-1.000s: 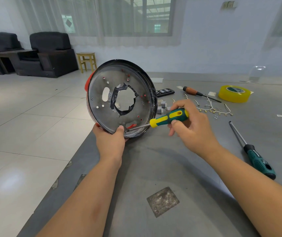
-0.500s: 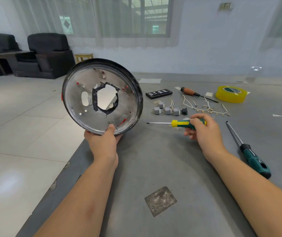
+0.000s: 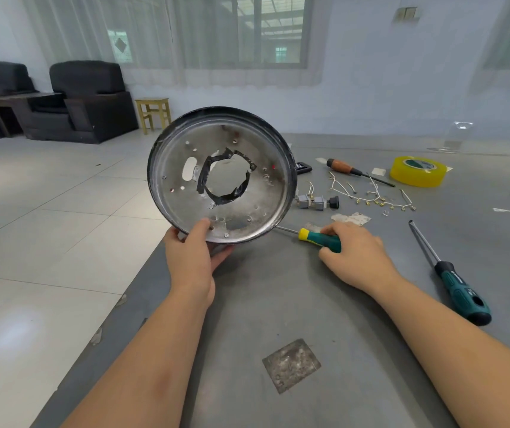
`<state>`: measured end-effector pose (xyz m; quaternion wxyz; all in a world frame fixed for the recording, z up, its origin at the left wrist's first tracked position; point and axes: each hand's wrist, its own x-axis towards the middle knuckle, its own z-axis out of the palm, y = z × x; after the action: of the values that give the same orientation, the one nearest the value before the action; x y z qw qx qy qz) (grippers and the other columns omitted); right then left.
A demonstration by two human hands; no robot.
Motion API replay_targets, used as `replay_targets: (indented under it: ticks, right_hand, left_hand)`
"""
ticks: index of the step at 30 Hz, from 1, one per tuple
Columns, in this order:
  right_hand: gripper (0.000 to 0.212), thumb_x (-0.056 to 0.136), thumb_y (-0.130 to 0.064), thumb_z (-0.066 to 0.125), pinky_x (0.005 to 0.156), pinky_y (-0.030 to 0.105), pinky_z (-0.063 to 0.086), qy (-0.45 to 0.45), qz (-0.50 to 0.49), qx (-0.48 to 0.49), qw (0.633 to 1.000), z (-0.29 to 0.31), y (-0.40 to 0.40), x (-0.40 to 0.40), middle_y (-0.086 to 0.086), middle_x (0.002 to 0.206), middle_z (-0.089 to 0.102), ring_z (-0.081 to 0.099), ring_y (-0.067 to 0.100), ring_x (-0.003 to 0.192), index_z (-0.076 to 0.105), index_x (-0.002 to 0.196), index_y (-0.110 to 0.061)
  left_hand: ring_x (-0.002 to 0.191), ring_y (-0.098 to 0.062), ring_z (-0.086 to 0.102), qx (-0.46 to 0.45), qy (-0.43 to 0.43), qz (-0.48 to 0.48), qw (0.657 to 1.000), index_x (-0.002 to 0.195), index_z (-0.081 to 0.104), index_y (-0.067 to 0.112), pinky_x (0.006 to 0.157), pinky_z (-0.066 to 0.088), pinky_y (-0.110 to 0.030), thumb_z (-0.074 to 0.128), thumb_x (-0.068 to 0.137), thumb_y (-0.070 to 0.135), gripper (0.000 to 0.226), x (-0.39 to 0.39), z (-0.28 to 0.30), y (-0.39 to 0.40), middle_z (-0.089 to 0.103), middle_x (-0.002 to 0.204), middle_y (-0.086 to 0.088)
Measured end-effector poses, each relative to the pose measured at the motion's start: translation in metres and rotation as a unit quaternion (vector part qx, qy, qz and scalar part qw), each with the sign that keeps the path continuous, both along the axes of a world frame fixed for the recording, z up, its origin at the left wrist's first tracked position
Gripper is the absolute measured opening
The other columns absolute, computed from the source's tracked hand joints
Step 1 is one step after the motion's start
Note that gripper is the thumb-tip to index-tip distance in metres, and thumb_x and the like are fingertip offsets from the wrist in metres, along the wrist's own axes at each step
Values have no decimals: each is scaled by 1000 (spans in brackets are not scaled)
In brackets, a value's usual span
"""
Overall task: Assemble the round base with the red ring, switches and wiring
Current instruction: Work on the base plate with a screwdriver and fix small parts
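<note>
The round base (image 3: 220, 176) is held upright above the near left edge of the worktop (image 3: 294, 304), its open inner face toward the camera. The left hand (image 3: 190, 261) pinches the lower rim, thumb on the inner face and fingers behind. The right hand (image 3: 355, 254) lies on the worktop, curled around the yellow-green screwdriver (image 3: 315, 237), whose tip points toward the base and passes behind its lower edge.

Handling judgement: the base looks like thin pressed metal with a dark rim, stiff and probably light enough for one hand. The central opening has a ragged edge wrapped in black tape (image 3: 204, 180) and may be sharp; the rim is the safer hold. The bare metal face looks smooth and could slip in a one-point pinch. No red ring is clearly visible from this side; only a small red spot shows near the right of the face.

The switches (image 3: 315, 202) and the wiring (image 3: 368, 196) lie loose on the worktop to the right of the base, not yet fitted. Beyond them are a wooden-handled screwdriver (image 3: 345, 166) and a yellow tape roll (image 3: 417, 171); a larger green screwdriver (image 3: 451, 279) lies at the right.

The worktop is grey, flat and scuffed, with a rough square patch near the front. The room has pale floor tiles, dark armchairs (image 3: 87, 100), a small stool (image 3: 153, 114) and curtained windows.
</note>
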<state>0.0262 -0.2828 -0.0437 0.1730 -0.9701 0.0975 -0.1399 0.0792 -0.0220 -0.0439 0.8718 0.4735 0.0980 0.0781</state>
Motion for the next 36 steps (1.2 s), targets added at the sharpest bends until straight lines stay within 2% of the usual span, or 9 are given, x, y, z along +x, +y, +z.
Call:
replay_targets:
  ticks: [3, 5, 10, 15, 19, 23, 27, 31, 36]
  right_hand:
    - [29, 98, -51, 45, 95, 40, 29, -19, -10, -46, 999, 1, 4, 3, -9, 114, 63, 55, 19, 116, 63, 115, -35]
    - [42, 102, -56, 26, 88, 38, 29, -74, -5, -22, 997, 7, 9, 4, -10, 99, 64, 57, 19, 107, 61, 98, -33]
    - [60, 93, -76, 20, 71, 2, 37, -182, 50, 272, 944, 27, 28, -3, -16, 80, 66, 58, -9, 86, 61, 87, -33]
    - [50, 96, -68, 36, 67, 29, 42, -117, 36, 367, 922, 31, 36, 1, -7, 74, 64, 57, 12, 69, 61, 77, -29]
    - [28, 85, -38, 52, 50, 32, 43, -89, 67, 513, 851, 35, 43, 1, 7, 70, 64, 58, 22, 53, 61, 88, -12]
    - [15, 90, -9, 47, 46, 29, 49, -88, 36, 613, 784, 30, 50, 2, 3, 65, 63, 59, 17, 52, 59, 82, -13]
    - [21, 91, -2, 43, 45, 29, 49, -103, 29, 659, 744, 26, 59, 2, 1, 67, 67, 61, 15, 54, 57, 87, -16]
    - [31, 92, 8, 42, 57, 31, 59, -92, 67, 722, 682, 23, 71, -1, 4, 85, 78, 73, 17, 66, 59, 108, -12]
    - [48, 93, 12, 42, 76, 35, 62, -65, 119, 766, 628, 16, 86, -6, 17, 117, 74, 75, 29, 99, 56, 134, -9]
  left_hand:
    - [84, -20, 79, 6, 2, -6, 1000, 114, 63, 22, 73, 66, -50, 66, 95, 22, 19, 0, 2, 1, 74, 109, -6]
    - [78, -16, 78, 29, 4, -2, 1000, 110, 65, 24, 70, 66, -45, 64, 96, 29, 15, 0, 3, 2, 76, 99, -1]
    - [78, -6, 77, 86, -34, -21, 996, 107, 71, 30, 76, 64, -42, 62, 96, 50, 24, -3, 7, 0, 78, 87, 15]
    - [86, -15, 80, 78, -20, -41, 996, 94, 82, 40, 78, 62, -41, 57, 92, 74, 42, -9, 13, 2, 82, 100, 6]
    - [85, -17, 79, 69, -2, -73, 995, 125, 74, 33, 85, 61, -43, 44, 87, 89, 74, -14, 19, 5, 80, 104, 4]
    - [116, -30, 73, 23, -33, -92, 995, 139, 62, 32, 106, 54, -56, 49, 83, 87, 80, -21, 28, 1, 76, 126, -2]
    - [121, -31, 69, -50, -52, -98, 993, 159, 38, 27, 112, 49, -58, 66, 76, 81, 103, -26, 29, -5, 65, 143, -4]
    - [123, -33, 67, -21, -75, -171, 982, 156, 42, 27, 106, 53, -54, 73, 81, 64, 89, -38, 22, -20, 66, 142, -7]
    - [124, -28, 69, -24, 7, -285, 958, 151, 52, 21, 108, 54, -45, 77, 89, 31, 68, -47, 12, -40, 73, 133, -7]
